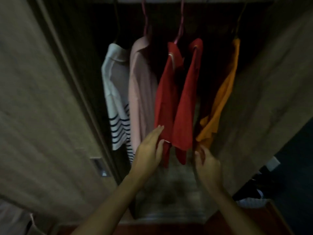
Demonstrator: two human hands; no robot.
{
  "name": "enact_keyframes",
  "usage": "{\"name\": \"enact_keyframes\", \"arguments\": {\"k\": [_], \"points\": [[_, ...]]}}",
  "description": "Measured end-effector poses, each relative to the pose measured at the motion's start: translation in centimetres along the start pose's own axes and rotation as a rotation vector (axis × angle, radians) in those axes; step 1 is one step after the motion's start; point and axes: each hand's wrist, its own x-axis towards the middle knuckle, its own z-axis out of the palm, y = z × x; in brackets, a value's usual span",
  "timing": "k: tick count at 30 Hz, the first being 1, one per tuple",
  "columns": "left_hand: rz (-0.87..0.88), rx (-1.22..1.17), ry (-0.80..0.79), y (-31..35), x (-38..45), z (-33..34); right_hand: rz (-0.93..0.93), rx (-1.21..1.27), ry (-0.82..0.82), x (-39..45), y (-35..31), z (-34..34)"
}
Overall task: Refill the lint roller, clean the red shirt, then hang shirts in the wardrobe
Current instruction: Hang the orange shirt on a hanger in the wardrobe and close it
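Red shirt [171,99] hung mid-wardrobe [50,99] between pink shirt [142,92] at 9 o'clock, orange shirt [223,92] at 3. Left hand [149,150] flat against hem, fingers [158,131] spread, gripping nothing. Right hand [207,164] loosely curled, empty.

Your left hand [149,148] lay flat against the red shirt [174,99] hem; your right hand [207,164] hovered at four o'clock, fingers loosely curled, below the orange shirt [220,97].

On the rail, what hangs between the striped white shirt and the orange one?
In the head view, a pale pink shirt, then the red shirt, hang between the striped white shirt and the orange shirt.
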Motion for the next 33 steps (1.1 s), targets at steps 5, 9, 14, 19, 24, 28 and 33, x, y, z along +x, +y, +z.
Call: {"name": "enact_keyframes", "arguments": {"k": [5, 9, 14, 19, 24, 28, 33], "points": [[0.328, 0.121, 0.074, -4.8, -0.7, -11.5, -0.223, 0.219, 0.224, -5.9, -8.7, 6.6], [0.428, 0.346, 0.135, -8.4, -0.5, -20.3, -0.438, 0.239, 0.187, -9.2, -15.8, 12.2], [0.369, 0.822, 0.119, -13.5, 3.3, -27.7, -0.554, 0.221, 0.140, -11.4, -23.0, 15.9], [0.411, 1.021, 0.017, -13.9, 5.8, -30.3, -0.554, 0.188, 0.142, -12.3, -25.0, 17.4], [0.419, 1.001, 0.029, -13.5, 6.0, -29.2, -0.497, 0.154, 0.161, -13.0, -24.2, 17.6], [0.447, 0.967, 0.043, -12.5, 6.4, -27.9, -0.476, 0.129, 0.152, -13.2, -23.4, 17.1], [0.483, 0.933, 0.060, -10.4, 7.2, -25.2, -0.373, 0.135, 0.172, -12.3, -22.4, 16.2]]}}
